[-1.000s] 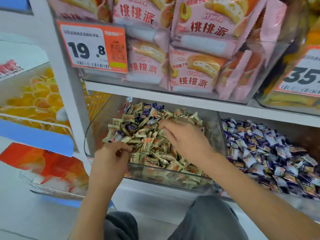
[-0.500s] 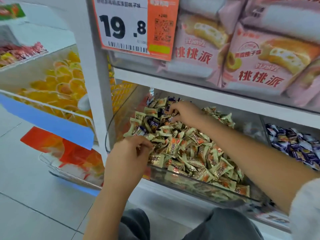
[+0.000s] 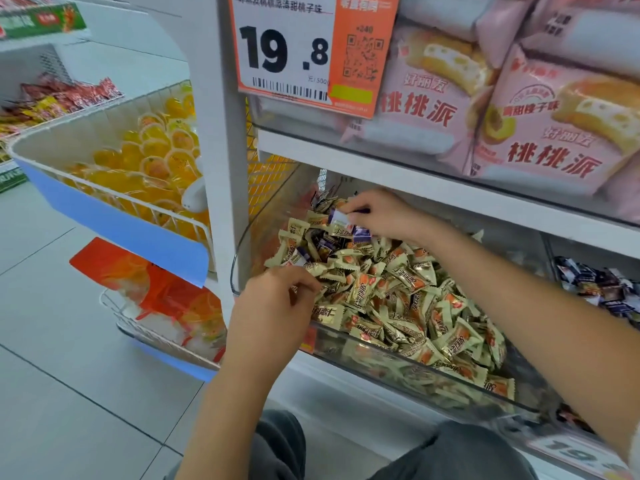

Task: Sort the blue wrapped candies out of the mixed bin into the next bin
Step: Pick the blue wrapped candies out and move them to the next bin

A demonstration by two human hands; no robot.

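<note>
The scene is being viewed from one head-worn camera, angled forward and down, close above the mixed bin (image 3: 433,379).

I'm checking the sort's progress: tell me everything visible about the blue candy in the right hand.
The blue wrapped candy is a small pillow-shaped sweet in a glossy blue and white wrapper with crimped ends. The right hand pinches it at the fingertips, tilted, just above the pile at the back left of the mixed bin. Its print is too blurred to read.
</note>
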